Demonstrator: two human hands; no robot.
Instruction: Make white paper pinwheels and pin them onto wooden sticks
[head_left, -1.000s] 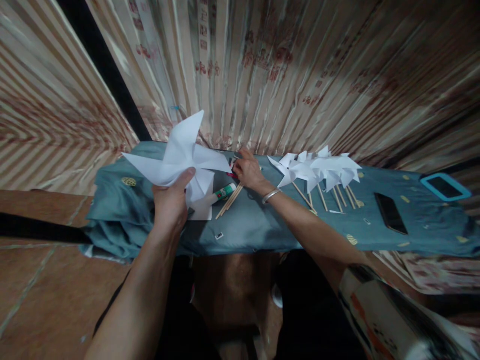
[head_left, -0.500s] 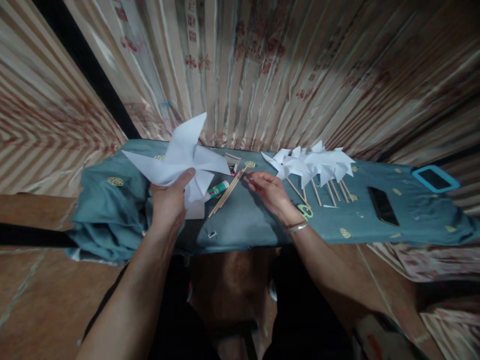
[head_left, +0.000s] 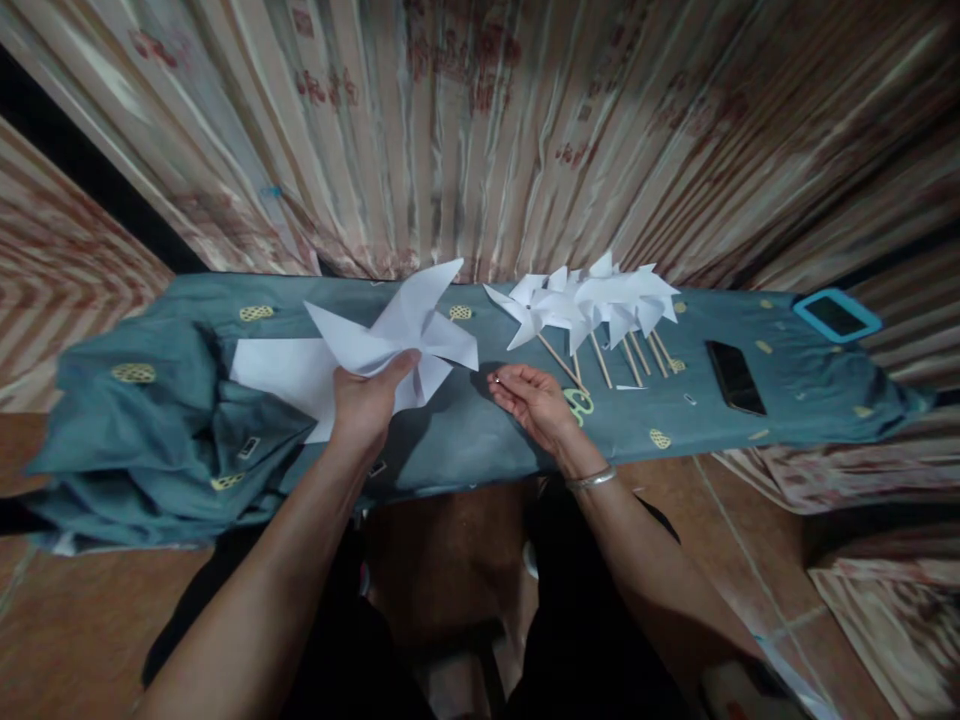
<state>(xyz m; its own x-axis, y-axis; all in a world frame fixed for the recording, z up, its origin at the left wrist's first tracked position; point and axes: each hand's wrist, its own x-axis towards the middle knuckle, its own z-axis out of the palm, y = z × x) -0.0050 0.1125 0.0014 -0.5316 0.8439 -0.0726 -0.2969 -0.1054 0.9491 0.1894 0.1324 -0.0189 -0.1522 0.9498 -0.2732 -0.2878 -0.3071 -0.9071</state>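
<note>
My left hand (head_left: 371, 395) is closed on a white paper pinwheel (head_left: 405, 335), its thumb pressed near the centre and its blades fanned out above the cloth. Just right of the pinwheel, my right hand (head_left: 532, 400) pinches a tiny shiny pin (head_left: 496, 380) between thumb and fingertips; its exact shape is too small to make out. White paper (head_left: 281, 365) lies flat behind my left hand. Green scissors (head_left: 579, 405) lie partly covered beside my right wrist.
Several finished white pinwheels (head_left: 585, 300) on wooden sticks (head_left: 604, 362) overlap at the back. Further right lie a black phone (head_left: 735, 377) and a blue-framed device (head_left: 836, 314). A patterned curtain (head_left: 450, 150) hangs behind the blue-green cloth (head_left: 480, 440).
The pinwheel has come lower and nearer my right hand. The view has shifted, showing more of the left end. The loose sticks and glue stick no longer show.
</note>
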